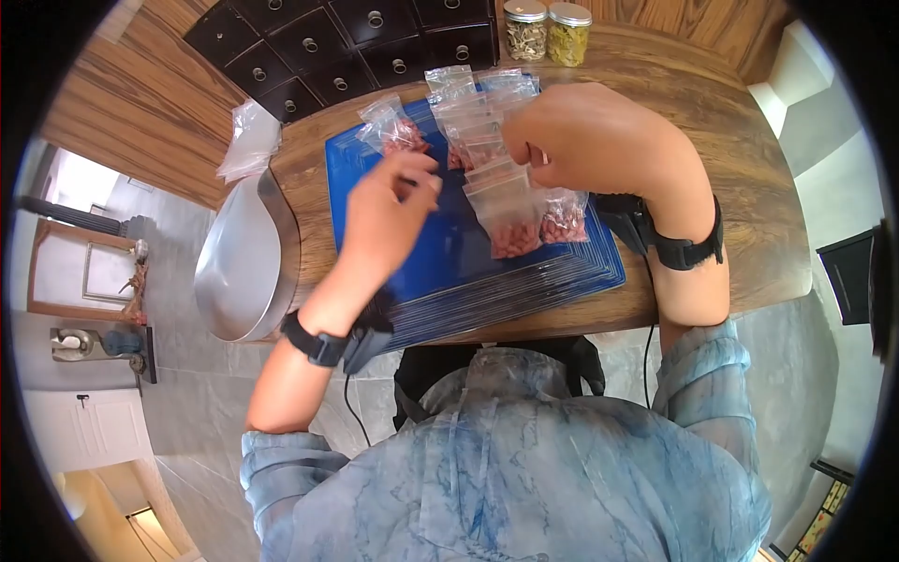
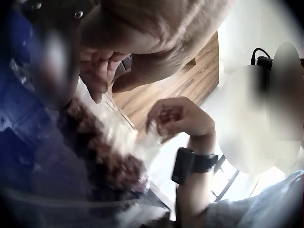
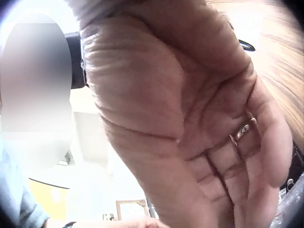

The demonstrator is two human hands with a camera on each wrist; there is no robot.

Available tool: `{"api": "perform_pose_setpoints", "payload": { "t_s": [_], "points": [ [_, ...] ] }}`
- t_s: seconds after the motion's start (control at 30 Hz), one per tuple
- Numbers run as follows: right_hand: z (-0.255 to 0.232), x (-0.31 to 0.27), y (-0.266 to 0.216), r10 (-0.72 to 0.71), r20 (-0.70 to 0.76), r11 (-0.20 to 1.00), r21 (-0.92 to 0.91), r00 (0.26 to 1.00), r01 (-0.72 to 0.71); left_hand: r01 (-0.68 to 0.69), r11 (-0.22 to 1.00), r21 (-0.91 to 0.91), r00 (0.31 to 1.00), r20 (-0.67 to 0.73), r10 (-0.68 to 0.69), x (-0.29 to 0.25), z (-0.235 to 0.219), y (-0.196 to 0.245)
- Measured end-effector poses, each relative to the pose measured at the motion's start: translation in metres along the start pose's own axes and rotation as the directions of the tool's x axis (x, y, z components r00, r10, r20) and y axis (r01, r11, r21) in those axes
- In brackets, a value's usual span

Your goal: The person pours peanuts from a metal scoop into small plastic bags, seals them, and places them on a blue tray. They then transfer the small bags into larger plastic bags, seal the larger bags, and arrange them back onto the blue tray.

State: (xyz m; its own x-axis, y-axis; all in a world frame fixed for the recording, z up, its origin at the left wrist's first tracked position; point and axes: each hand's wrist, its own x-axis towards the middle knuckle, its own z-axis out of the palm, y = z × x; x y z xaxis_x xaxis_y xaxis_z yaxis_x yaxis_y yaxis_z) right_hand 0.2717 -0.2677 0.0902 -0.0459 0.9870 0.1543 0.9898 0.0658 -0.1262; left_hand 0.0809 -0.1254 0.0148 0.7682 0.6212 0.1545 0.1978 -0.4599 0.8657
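A clear zip bag of reddish pieces point(image 1: 514, 239) lies on the blue tray point(image 1: 426, 272), with another such bag point(image 1: 566, 225) at its right. Fingers bent, the right hand point(image 1: 585, 140) is over that second bag; the left wrist view shows the right hand point(image 2: 178, 116) pinching translucent plastic point(image 2: 151, 140). Nothing shows in the left hand point(image 1: 386, 215), whose fingers are loosely bent just below a filled bag point(image 1: 405, 139) at the tray's upper left. Its thumb and fingers point(image 2: 99, 78) stand apart. The right palm point(image 3: 209, 104) hides its fingertips in the right wrist view.
More filled bags point(image 1: 464, 117) overlap at the tray's top. Behind stand a dark drawer cabinet point(image 1: 342, 47) and two lidded jars point(image 1: 567, 36). A metal scoop-like pan point(image 1: 239, 262) and empty-looking plastic bags point(image 1: 251, 140) are on the left.
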Motion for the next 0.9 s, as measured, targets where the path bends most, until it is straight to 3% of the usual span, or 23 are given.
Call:
{"api": "perform_pose_setpoints", "payload": {
  "t_s": [0.1, 0.17, 0.2, 0.27, 0.3, 0.4, 0.5, 0.57, 0.67, 0.7, 0.77, 0.87, 0.9],
  "points": [
    [-0.008, -0.002, -0.009, 0.019, -0.067, 1.0, 0.002, 0.998, -0.019, -0.021, 0.981, 0.191, 0.97, -0.235, 0.066, 0.04, -0.028, -0.034],
    [-0.009, -0.002, -0.011, 0.007, -0.103, 1.0, 0.005, 0.995, -0.006, -0.008, 0.913, 0.408, 0.928, -0.336, 0.159, 0.072, -0.044, -0.081],
    [-0.008, -0.002, -0.011, -0.004, -0.1, 1.0, -0.001, 0.995, 0.004, 0.008, 0.862, 0.507, 0.901, -0.378, 0.214, 0.079, -0.048, -0.081],
    [-0.005, -0.003, -0.01, -0.024, -0.095, 1.0, -0.015, 0.995, 0.023, 0.217, 0.954, 0.208, 0.949, -0.273, -0.157, 0.082, -0.052, -0.067],
    [-0.005, -0.003, -0.01, -0.042, -0.113, 0.999, -0.015, 0.993, 0.041, 0.34, 0.938, 0.063, 0.93, -0.172, -0.326, 0.082, -0.053, -0.058],
    [-0.007, -0.006, -0.009, -0.071, -0.127, 0.997, -0.021, 0.989, 0.069, 0.373, 0.927, -0.045, 0.925, -0.061, -0.375, 0.083, -0.056, -0.061],
    [-0.012, -0.007, -0.015, -0.057, -0.1, 0.998, -0.015, 0.993, 0.056, 0.256, 0.959, -0.123, 0.958, -0.104, -0.269, 0.072, -0.052, -0.054],
    [-0.011, -0.005, -0.019, -0.058, -0.115, 0.998, 0.014, 0.992, 0.06, 0.13, 0.99, -0.048, 0.986, -0.098, -0.134, 0.058, -0.049, -0.038],
    [0.005, 0.002, -0.019, -0.173, -0.391, 0.978, 0.045, 0.904, 0.206, -0.03, 0.999, 0.045, 0.997, -0.075, 0.034, 0.035, -0.045, -0.009],
    [0.007, 0.005, -0.021, -0.163, -0.419, 0.975, 0.072, 0.893, 0.212, -0.082, 0.994, 0.074, 0.994, -0.068, 0.087, 0.027, -0.045, 0.002],
    [0.008, 0.009, -0.028, -0.146, -0.477, 0.966, 0.121, 0.867, 0.229, -0.061, 0.998, 0.021, 0.995, -0.075, 0.062, 0.008, -0.041, 0.026],
    [-0.005, 0.009, -0.034, -0.109, -0.261, 0.971, 0.178, 0.959, 0.158, -0.058, 0.996, -0.07, 0.997, -0.062, 0.054, -0.018, -0.04, 0.046],
    [-0.005, 0.01, -0.035, -0.103, -0.294, 0.961, 0.216, 0.95, 0.171, -0.059, 0.993, -0.103, 0.997, -0.051, 0.054, -0.025, -0.04, 0.05]
  ]
}}
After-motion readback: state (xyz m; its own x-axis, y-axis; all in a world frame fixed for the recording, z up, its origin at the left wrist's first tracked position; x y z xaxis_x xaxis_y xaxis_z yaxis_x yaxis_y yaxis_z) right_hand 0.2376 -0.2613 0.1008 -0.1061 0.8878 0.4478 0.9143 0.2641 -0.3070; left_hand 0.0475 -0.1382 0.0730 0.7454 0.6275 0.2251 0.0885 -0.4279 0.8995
